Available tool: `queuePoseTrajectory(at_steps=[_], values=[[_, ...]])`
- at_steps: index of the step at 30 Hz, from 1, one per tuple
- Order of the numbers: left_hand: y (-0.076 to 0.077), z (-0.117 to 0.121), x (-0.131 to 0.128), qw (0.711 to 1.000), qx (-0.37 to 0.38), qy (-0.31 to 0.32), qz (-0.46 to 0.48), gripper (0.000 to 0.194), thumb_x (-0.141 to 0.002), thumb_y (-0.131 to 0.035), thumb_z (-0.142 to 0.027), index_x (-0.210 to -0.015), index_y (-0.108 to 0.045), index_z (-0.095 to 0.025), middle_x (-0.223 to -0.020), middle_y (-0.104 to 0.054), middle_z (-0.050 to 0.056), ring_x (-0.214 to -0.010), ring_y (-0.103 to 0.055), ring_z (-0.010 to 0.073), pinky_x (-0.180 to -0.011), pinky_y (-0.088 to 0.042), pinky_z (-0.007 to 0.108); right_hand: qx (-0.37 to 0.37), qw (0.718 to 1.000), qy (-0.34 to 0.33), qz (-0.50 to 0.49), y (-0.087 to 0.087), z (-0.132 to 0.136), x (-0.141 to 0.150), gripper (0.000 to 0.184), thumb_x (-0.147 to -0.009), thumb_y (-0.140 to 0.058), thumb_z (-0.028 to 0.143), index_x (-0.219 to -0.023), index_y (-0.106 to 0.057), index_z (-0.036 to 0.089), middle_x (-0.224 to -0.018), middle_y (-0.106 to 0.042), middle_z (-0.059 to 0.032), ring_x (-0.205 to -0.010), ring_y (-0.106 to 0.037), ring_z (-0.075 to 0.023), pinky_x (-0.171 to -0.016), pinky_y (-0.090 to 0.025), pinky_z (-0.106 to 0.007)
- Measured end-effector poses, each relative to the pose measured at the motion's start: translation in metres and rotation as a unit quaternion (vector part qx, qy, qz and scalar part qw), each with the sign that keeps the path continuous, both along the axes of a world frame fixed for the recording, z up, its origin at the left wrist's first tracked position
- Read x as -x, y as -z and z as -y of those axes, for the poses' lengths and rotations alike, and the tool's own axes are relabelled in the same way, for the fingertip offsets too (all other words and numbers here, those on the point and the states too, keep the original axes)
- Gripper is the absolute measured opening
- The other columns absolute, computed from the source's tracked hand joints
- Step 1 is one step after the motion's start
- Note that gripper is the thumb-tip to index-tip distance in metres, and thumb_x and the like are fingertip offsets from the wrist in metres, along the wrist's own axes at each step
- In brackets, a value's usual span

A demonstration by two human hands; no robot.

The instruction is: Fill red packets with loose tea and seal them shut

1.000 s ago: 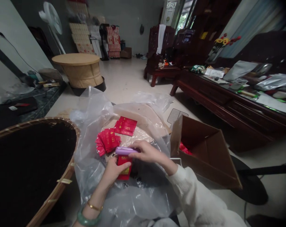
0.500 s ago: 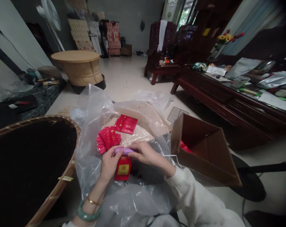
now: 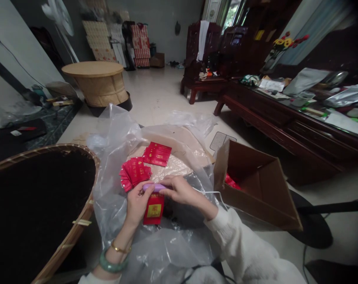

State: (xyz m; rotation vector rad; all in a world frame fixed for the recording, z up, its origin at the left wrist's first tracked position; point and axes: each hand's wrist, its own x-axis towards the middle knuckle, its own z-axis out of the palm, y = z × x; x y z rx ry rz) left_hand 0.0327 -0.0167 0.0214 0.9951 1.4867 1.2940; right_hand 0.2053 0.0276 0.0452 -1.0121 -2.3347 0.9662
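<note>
My left hand (image 3: 137, 205) pinches the top of a small red packet (image 3: 153, 211) that hangs upright below it. My right hand (image 3: 181, 191) closes on a slim purple bar-shaped tool (image 3: 155, 187) that lies across the packet's top edge; the left thumb touches the tool too. Just beyond the hands, a fan of red packets (image 3: 134, 173) and a neater stack of red packets (image 3: 157, 154) lie on a round surface covered by clear plastic sheeting (image 3: 114, 138).
A big woven basket (image 3: 78, 221) filled with dark loose material stands at my left. To my right lies an open cardboard box (image 3: 256, 189) with red packets inside. A long dark wooden table (image 3: 285, 122) with clutter runs along the right. A round wooden table (image 3: 96, 83) stands farther back.
The red packet went from tucked under my left palm to hanging upright with its front showing. Both hands and the purple tool rose slightly; the view shifted a little.
</note>
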Motion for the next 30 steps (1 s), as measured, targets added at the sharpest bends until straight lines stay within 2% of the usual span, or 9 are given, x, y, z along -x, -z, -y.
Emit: queuePoseTrajectory(at_steps=[14, 23, 25, 28, 30], values=[[-0.002, 0.000, -0.001, 1.000, -0.009, -0.002, -0.010, 0.043, -0.061, -0.074, -0.051, -0.082, -0.072, -0.014, -0.076, -0.073, 0.006, -0.068, -0.067, 0.0198, -0.062, -0.054, 0.026, 0.008, 1.000, 0.004, 0.008, 0.000, -0.002, 0.000, 0.020, -0.092, -0.063, 0.027, -0.106, -0.074, 0.020, -0.095, -0.070, -0.0063, -0.087, -0.063, -0.0202, -0.079, -0.044, -0.028], [0.003, -0.003, -0.001, 1.000, 0.015, -0.004, 0.023, 0.048, -0.058, -0.078, -0.053, -0.083, -0.072, -0.013, -0.076, -0.073, 0.006, -0.068, -0.067, 0.0201, -0.061, -0.054, 0.026, 0.006, 1.000, -0.008, -0.010, 0.007, -0.005, 0.000, 0.020, -0.092, -0.062, 0.028, -0.106, -0.074, 0.020, -0.097, -0.071, -0.0068, -0.087, -0.063, -0.0206, -0.080, -0.043, -0.029], [0.005, -0.006, 0.001, 0.998, 0.024, 0.008, 0.051, 0.051, -0.055, -0.080, -0.050, -0.089, -0.071, -0.013, -0.082, -0.074, 0.007, -0.074, -0.069, 0.0212, -0.064, -0.054, 0.026, 0.012, 1.000, -0.005, -0.021, 0.008, -0.006, 0.000, 0.021, -0.091, -0.062, 0.027, -0.107, -0.074, 0.019, -0.096, -0.071, -0.0067, -0.086, -0.063, -0.0206, -0.080, -0.044, -0.029], [0.009, -0.008, 0.004, 0.994, 0.045, 0.046, 0.094, 0.066, -0.047, -0.087, -0.039, -0.105, -0.068, -0.013, -0.097, -0.075, 0.010, -0.087, -0.071, 0.0245, -0.075, -0.056, 0.029, 0.030, 0.998, 0.007, -0.046, 0.010, -0.010, -0.002, 0.023, -0.091, -0.062, 0.027, -0.108, -0.073, 0.017, -0.094, -0.071, -0.0069, -0.085, -0.063, -0.0209, -0.077, -0.044, -0.029], [0.011, -0.008, 0.005, 0.990, 0.064, 0.054, 0.114, 0.074, -0.042, -0.089, -0.035, -0.109, -0.065, -0.012, -0.101, -0.074, 0.012, -0.090, -0.071, 0.0267, -0.077, -0.057, 0.032, 0.043, 0.997, 0.005, -0.071, 0.013, -0.015, -0.005, 0.026, -0.090, -0.062, 0.031, -0.110, -0.072, 0.017, -0.096, -0.071, -0.0071, -0.086, -0.063, -0.0215, -0.077, -0.045, -0.030]])
